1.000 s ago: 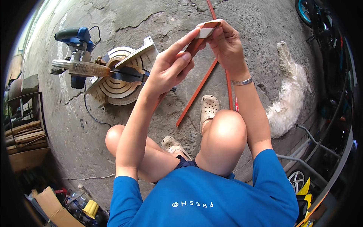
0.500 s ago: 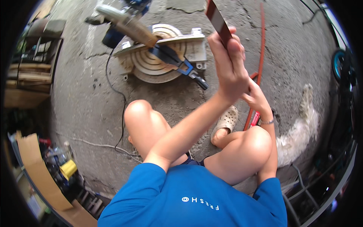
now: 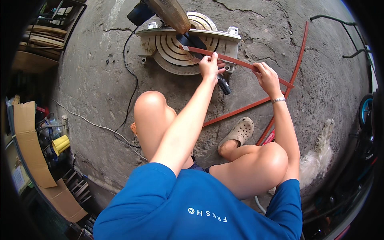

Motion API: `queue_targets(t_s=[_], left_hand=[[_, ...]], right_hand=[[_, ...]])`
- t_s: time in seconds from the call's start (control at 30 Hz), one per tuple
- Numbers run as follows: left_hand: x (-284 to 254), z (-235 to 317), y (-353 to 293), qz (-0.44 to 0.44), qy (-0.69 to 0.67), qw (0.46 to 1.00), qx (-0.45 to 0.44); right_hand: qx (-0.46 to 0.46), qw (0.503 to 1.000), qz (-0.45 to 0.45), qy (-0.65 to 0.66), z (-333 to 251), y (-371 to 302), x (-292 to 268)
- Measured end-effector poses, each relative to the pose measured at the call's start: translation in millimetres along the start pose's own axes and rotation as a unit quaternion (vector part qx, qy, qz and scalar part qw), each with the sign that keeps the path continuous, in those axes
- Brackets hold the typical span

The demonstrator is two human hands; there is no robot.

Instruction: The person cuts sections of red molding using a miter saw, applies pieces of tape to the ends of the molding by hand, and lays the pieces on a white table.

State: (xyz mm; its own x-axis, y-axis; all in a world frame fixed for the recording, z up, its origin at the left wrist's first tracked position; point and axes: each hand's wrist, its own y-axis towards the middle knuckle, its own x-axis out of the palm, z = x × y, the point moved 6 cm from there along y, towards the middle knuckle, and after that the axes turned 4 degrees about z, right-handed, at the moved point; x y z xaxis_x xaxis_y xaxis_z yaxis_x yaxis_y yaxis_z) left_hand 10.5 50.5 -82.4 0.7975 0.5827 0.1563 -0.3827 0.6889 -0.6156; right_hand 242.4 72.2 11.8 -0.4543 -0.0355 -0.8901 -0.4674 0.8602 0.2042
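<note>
Head view: red-brown strip (image 3: pixel 236 61), white-tipped

Strip (image 3: pixel 237 61) in hands (image 3: pixel 269 82), saw (image 3: pixel 170 58) ahead, dog (image 3: pixel 319 162) right.

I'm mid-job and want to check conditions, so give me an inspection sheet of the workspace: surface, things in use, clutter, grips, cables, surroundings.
Surface: concrete ground, rough and cracked.
Job's things: held red strip, pale patch near its left end, extending over the base of the saw; contact unclear. Two other red strips lie on the ground.
Clutter: cardboard and yellow container at left; red item near the right clog.
Grips: left grip and right grip both on the held strip.
Cables: black cable beside the saw; pale cord on the ground.
Surroundings: white furry animal at lower right; stacked wood at upper left.
</note>
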Motion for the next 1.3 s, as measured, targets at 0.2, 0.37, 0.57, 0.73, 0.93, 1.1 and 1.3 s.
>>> queue_targets(t_s=[0.2, 0.37, 0.57, 0.73, 0.93, 1.1, 1.3], left_hand=[[34, 4, 52, -0.058, 0.05, 0.995, -0.065], [49, -4, 72, -0.029, 0.0, 0.996, -0.082], [54, -7, 81, 0.018, 0.03, 0.998, -0.062], [51, -13, 78, 0.039, -0.026, 0.999, -0.013], [63, -13, 77, 0.061, -0.051, 0.996, 0.027], [61, -10, 72, 0.073, -0.011, 0.997, -0.006], [73, -19, 71, 0.081, -0.069, 0.992, -0.067]], right_hand=[[-0.002, 1.0, 0.015, 0.009, 50, 39, 39], [-0.013, 1.0, -0.023, -0.002, 71, 65, 53], [-0.034, 0.999, -0.012, 0.037, 73, 99, 29], [-0.074, 0.965, 0.142, 0.208, -9, 221, -61], [-0.143, 0.969, 0.163, 0.118, -131, 371, -114], [-0.135, 0.99, -0.014, 0.029, -163, 425, -53], [-0.127, 0.99, -0.06, -0.009, -162, 428, -17]])
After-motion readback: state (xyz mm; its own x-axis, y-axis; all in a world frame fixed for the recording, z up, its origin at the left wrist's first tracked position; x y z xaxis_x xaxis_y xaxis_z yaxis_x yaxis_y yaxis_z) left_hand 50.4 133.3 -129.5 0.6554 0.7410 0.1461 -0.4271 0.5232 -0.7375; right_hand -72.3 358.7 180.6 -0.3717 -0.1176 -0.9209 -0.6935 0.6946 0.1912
